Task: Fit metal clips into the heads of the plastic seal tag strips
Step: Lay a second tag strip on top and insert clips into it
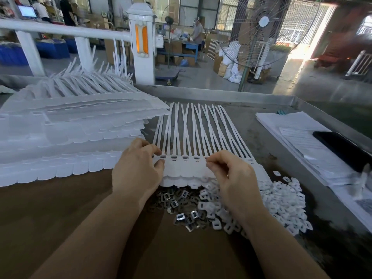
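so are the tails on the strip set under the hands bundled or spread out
Spread out. The tails of the strip set fan away from the hands across the table, several crossing each other, none tied together.

Single view: one wide-angle camera worn on the person's head, facing forward and angled down across the grey metal worktable (261, 125). Both forearms enter from the near edge, close to the lens. The raised far rim of the table crosses mid-frame; beyond it, the factory floor occupies the top. Straight lines bow toward the frame edges.
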`<state>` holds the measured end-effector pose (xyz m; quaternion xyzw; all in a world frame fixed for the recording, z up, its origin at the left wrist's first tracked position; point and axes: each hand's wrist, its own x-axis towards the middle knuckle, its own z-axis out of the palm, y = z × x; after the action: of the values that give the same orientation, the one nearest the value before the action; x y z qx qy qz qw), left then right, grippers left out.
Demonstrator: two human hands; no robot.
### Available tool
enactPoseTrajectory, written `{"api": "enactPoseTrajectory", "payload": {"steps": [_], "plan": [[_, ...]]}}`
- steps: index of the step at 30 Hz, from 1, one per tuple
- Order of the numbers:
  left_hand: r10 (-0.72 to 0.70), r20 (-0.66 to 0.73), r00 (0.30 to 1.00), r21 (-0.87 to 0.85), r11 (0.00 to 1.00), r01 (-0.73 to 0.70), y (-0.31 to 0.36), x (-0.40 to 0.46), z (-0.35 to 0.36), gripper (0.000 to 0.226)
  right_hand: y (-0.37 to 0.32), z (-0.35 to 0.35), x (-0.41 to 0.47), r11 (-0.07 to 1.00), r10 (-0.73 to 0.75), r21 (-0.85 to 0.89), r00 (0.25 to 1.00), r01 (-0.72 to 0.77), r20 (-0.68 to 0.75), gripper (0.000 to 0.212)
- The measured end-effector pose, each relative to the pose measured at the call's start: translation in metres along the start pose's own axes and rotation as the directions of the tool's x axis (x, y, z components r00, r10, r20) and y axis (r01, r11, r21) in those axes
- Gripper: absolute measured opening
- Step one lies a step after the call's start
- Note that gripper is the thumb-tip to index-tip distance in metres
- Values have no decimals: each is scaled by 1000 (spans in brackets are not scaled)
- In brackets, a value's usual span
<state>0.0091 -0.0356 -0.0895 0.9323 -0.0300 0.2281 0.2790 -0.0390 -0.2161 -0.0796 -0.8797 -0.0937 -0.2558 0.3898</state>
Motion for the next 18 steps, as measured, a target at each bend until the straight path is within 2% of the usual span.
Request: {"api": "enactPoseTrajectory", "payload": {"steps": [3, 6, 11, 18], "plan": [[103, -51, 993, -13, 995, -103, 4, 0, -1, 16, 6, -2, 1, 995, 81, -45, 994, -85, -77, 8], [188, 22, 982, -86, 979, -185, 8, -1, 0, 12, 12, -6, 3, 976, 135, -152, 978, -159, -158, 8], [197, 110, 974, -106, 977, -186, 7, -2, 4, 14, 20, -9, 4, 918, 196, -309, 962, -247, -189, 10], [261, 186, 947, -126, 963, -240, 18, 2, 3, 13, 21, -9, 4, 896, 185, -374, 967, -239, -175, 10]]}}
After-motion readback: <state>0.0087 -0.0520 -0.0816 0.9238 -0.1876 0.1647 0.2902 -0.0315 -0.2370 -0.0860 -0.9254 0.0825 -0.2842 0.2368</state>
